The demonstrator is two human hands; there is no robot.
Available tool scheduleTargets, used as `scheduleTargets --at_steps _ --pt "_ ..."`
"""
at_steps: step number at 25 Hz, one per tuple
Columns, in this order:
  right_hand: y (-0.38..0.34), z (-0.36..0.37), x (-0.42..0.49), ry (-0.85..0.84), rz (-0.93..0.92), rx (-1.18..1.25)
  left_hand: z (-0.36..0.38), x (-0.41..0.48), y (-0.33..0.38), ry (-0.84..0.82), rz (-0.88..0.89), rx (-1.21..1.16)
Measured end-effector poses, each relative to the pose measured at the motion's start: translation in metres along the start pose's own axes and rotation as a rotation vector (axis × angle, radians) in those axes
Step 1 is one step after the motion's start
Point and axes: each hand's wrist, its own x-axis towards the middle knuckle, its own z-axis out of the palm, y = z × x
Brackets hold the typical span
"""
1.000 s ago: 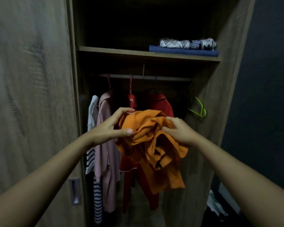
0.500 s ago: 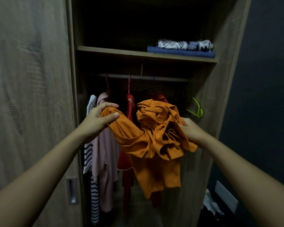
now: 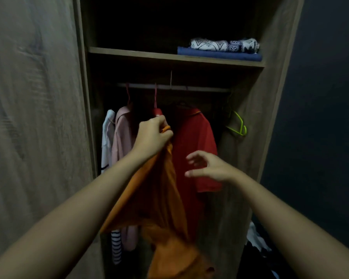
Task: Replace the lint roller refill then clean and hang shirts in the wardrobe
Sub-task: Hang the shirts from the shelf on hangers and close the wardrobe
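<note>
A wood-grain wardrobe door (image 3: pixel 32 117) fills the left side. Inside the wardrobe, a white shirt (image 3: pixel 107 137) and a pink shirt (image 3: pixel 121 137) hang from the rail (image 3: pixel 189 88). The left hand (image 3: pixel 152 135) is raised before them, its fingers (image 3: pixel 163 122) pinched shut on the top edge of the orange shirt (image 3: pixel 155 198), which hangs down below the frame. Behind it hangs a red shirt (image 3: pixel 193 141). The right hand (image 3: pixel 210 168) hovers before the red shirt, fingers spread and empty. An empty green hanger (image 3: pixel 239 125) hangs at far right. Above, 2 folded cloths (image 3: pixel 222 49) lie on the shelf (image 3: pixel 133 53).
</note>
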Motion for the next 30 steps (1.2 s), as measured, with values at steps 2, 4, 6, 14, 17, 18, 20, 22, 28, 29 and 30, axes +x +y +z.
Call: scheduleTargets --at_steps 2,4,6,14,17,18,20,22,28,29,30 --pt "0.004 0.027 -0.006 -0.117 0.022 0.033 0.017 -0.005 0.005 -0.091 -0.142 -0.032" --pt "0.011 0.047 -0.007 -0.078 -0.014 -0.055 0.029 -0.013 0.007 -0.193 -0.273 -0.119" --pt "0.013 0.056 -0.009 -0.008 -0.061 -0.122 0.032 -0.017 0.009 -0.205 -0.321 -0.169" --pt "0.0 0.056 -0.007 0.101 -0.175 -0.071 -0.011 -0.007 0.004 -0.295 -0.32 -0.241" --pt "-0.009 0.054 -0.007 0.119 -0.153 -0.136 -0.026 -0.011 -0.013 -0.538 -0.345 -0.454" --pt "-0.012 0.051 -0.007 0.136 -0.137 -0.154 -0.031 -0.013 -0.018 -0.621 -0.329 -0.505" --pt "-0.016 0.042 -0.011 0.195 -0.116 -0.156 -0.036 -0.016 -0.028 -0.674 -0.234 -0.413" --pt "-0.017 0.038 -0.016 0.199 -0.11 -0.147 -0.038 -0.019 -0.026 -0.607 -0.137 -0.319" --pt "0.011 0.04 -0.035 -0.208 0.328 -0.559 -0.047 -0.012 -0.019 -0.275 -0.012 -0.328" --pt "0.012 0.032 -0.036 -0.152 0.382 -0.544 -0.047 -0.012 -0.025 -0.242 0.001 -0.257" --pt "0.009 0.022 -0.036 -0.054 0.387 -0.54 -0.047 -0.012 -0.031 -0.238 0.006 -0.198"
